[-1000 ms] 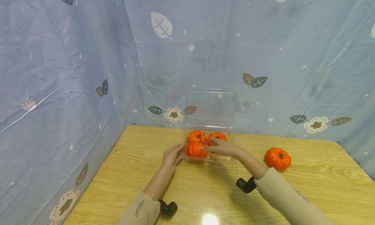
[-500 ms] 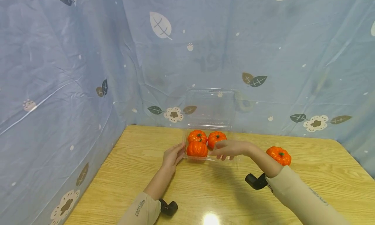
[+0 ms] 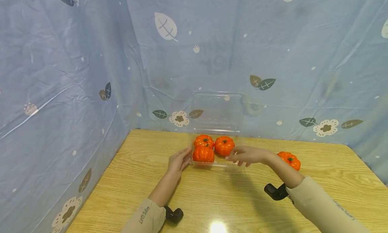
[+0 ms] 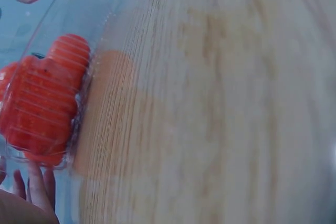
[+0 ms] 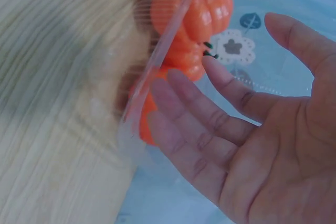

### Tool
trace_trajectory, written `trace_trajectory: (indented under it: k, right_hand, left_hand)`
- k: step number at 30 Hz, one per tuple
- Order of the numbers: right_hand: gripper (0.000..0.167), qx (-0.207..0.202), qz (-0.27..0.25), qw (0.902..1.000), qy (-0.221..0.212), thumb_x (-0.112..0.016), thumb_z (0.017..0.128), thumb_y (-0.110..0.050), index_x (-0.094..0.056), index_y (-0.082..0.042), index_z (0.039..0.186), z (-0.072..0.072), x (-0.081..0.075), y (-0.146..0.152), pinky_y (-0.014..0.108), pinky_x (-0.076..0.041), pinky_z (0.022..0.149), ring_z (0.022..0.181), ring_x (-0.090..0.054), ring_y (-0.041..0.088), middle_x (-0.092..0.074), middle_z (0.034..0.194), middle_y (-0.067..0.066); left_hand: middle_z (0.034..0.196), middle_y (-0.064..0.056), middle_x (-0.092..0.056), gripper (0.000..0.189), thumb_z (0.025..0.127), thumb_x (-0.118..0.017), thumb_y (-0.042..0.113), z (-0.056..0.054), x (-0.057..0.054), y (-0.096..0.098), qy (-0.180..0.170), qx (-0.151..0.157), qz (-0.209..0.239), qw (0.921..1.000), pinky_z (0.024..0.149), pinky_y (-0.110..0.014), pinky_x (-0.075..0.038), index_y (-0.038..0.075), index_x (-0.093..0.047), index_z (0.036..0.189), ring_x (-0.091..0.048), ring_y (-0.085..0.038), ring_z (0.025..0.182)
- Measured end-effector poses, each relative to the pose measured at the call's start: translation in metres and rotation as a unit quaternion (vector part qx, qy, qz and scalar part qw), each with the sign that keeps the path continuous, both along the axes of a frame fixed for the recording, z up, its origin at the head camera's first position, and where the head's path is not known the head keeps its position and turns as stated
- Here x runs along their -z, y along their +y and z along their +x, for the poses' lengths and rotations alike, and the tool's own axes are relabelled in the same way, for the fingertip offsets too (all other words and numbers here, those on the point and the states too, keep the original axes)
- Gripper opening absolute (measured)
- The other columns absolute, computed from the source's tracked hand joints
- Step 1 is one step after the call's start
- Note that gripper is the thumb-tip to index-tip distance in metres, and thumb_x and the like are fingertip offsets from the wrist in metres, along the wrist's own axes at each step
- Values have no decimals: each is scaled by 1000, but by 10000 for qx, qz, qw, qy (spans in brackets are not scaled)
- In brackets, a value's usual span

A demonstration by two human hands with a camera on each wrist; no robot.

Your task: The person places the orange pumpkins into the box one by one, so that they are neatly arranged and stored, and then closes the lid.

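Observation:
A clear plastic clamshell box [image 3: 222,165] stands on the table with its lid [image 3: 216,111] raised against the curtain. Three toy pumpkins sit inside: a back-left pumpkin [image 3: 203,140], a front-left pumpkin [image 3: 203,155] and a back-right pumpkin [image 3: 224,146]. My left hand [image 3: 176,161] touches the box's left side with extended fingers, which the left wrist view shows against the box end [image 4: 47,161]. Over the box's front right corner hovers my right hand [image 3: 248,155], holding nothing; its fingers [image 5: 210,129] are spread and relaxed in the right wrist view.
Another orange pumpkin [image 3: 289,160] lies on the wooden table [image 3: 212,196] to the right, partly hidden behind my right forearm. A blue patterned curtain [image 3: 182,58] rises behind the table and along its left side. Black wrist cameras [image 3: 174,215] hang below both sleeves.
My right hand has drawn back to the right, from among the pumpkins to the front right corner, uncovering the back-right pumpkin. The left hand stays at the box's side.

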State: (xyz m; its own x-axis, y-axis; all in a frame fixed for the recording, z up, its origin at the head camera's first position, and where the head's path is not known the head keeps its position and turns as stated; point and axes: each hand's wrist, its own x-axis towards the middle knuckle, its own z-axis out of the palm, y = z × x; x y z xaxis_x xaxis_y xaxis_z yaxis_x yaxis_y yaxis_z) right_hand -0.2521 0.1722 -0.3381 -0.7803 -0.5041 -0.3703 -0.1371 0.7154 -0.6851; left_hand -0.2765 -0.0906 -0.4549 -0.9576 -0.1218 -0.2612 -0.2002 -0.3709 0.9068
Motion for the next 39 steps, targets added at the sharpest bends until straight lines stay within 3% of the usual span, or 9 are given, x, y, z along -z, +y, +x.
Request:
trace_trajectory:
  k: [10, 17, 23, 27, 32, 39]
  right_hand:
    - [40, 350, -151, 9990, 253, -54, 90, -40, -53, -4, 107, 1, 6, 19, 40, -50, 74, 95, -55, 29, -57, 110, 17]
    - [36, 526, -152, 9965, 635, -54, 91, -39, -55, -7, 109, 11, 10, 38, 41, -50, 79, 103, -53, 31, -57, 112, 11]
    - [33, 831, -473, 9907, 964, -56, 92, -35, -55, -6, 108, 20, 18, 54, 45, -50, 82, 101, -55, 32, -56, 113, 13]
    - [31, 809, -431, 9831, 1582, -56, 92, -32, -57, -5, 107, 23, 22, 62, 40, -51, 79, 96, -57, 30, -58, 109, 12]
    - [29, 719, -154, 9663, 2469, -56, 92, -29, -60, -4, 106, 27, 26, 68, 38, -52, 74, 91, -58, 26, -61, 105, 12]
    - [28, 634, 67, 9481, 3116, -59, 91, -26, -61, -3, 106, 31, 38, 77, 40, -53, 70, 92, -58, 32, -62, 107, 14]
  left_hand:
    - [95, -4, -70, 37, 85, -67, 17, -1, 2, -1, -22, -10, -44, 10000, 76, -21, -55, -5, -61, 114, -63, -9, 82]
    - [87, 2, -69, 38, 84, -68, 19, 0, 1, -1, -42, 6, -65, 10000, 74, -20, -55, -4, -61, 113, -62, -7, 78]
    - [87, 2, -69, 38, 84, -69, 20, -1, 1, -1, -63, 6, -101, 9999, 73, -19, -55, -4, -62, 112, -62, -6, 78]
    - [87, 1, -69, 37, 83, -69, 19, -1, 2, -2, -69, -16, -79, 9999, 73, -19, -55, -4, -62, 112, -63, -7, 79]
    - [87, 0, -69, 37, 84, -69, 18, -2, 2, -1, -22, 17, -50, 10000, 74, -20, -55, -5, -61, 112, -63, -7, 78]
    - [97, -6, -69, 37, 85, -68, 17, -1, 1, 0, 0, 58, -58, 10000, 77, -22, -55, -5, -61, 114, -63, -9, 81]
